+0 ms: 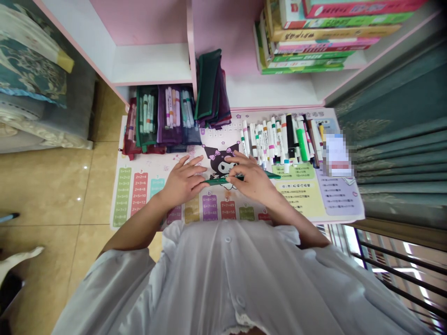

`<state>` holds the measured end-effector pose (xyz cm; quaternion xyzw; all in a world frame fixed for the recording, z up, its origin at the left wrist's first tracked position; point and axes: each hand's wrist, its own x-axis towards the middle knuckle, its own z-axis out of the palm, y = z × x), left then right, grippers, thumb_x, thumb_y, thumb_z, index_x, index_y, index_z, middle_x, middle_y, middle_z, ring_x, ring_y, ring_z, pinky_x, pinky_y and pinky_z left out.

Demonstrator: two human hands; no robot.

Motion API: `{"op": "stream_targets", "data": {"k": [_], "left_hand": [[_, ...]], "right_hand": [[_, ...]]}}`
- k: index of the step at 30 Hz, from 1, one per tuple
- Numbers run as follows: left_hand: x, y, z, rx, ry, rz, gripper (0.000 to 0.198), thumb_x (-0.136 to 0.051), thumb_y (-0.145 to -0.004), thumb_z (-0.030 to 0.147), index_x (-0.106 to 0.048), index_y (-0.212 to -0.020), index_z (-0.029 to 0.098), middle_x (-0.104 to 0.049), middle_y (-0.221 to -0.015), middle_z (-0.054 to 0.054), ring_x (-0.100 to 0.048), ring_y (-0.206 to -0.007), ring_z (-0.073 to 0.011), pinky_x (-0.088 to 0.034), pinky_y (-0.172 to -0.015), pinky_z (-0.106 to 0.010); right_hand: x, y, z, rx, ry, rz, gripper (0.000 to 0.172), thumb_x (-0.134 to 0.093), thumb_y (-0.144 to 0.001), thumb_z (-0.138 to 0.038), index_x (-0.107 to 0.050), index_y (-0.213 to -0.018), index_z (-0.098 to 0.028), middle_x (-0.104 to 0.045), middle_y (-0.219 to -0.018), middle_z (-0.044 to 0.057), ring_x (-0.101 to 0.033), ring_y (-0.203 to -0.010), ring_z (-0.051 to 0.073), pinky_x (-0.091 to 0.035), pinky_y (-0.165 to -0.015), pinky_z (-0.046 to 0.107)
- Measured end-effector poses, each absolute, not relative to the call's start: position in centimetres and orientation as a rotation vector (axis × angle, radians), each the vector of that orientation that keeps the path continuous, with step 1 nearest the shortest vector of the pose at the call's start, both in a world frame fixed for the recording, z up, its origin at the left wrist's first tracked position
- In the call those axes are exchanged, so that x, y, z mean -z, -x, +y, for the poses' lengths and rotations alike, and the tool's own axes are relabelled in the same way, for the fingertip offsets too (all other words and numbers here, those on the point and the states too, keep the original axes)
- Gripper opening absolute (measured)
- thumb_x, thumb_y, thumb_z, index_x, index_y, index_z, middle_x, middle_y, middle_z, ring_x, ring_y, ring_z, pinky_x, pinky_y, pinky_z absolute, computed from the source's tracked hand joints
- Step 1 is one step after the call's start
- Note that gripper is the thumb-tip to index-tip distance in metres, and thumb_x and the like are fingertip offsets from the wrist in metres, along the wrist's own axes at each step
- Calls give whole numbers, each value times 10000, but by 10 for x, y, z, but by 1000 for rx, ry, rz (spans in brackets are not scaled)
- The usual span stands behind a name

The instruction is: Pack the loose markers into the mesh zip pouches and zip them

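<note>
Pale shirtfront is filling the bottom, left hand and right hand grasping a green pouch, marker-filled pouches already sitting upper left of centre, loose markers lying unpacked upper right.

We're angling the left forearm and right forearm inward, elbows flaring wide. We're fanning the left grip's outer fingers, thumb and index sitting close; full closure unclear. We're bending the right grip, thumb and index pinching. Both backs facing up, grips sitting apart.
</note>
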<state>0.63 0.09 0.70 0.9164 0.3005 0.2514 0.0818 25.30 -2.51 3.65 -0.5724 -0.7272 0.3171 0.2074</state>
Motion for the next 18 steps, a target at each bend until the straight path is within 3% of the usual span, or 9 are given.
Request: {"op": "stream_targets", "data": {"k": [18], "left_hand": [[-11, -3, 2, -692, -2716, 898, 249, -626, -929, 386, -715, -764, 222, -765, -1042, -40, -606, -1268, -270, -383, -1134, -486]], "right_hand": [[-39, -261, -27, -874, 1595, -2033, 208, -620, -847, -243, -606, -640, -235, -660, -1341, 48, -430, -1436, 304, -263, -1182, 642]]}}
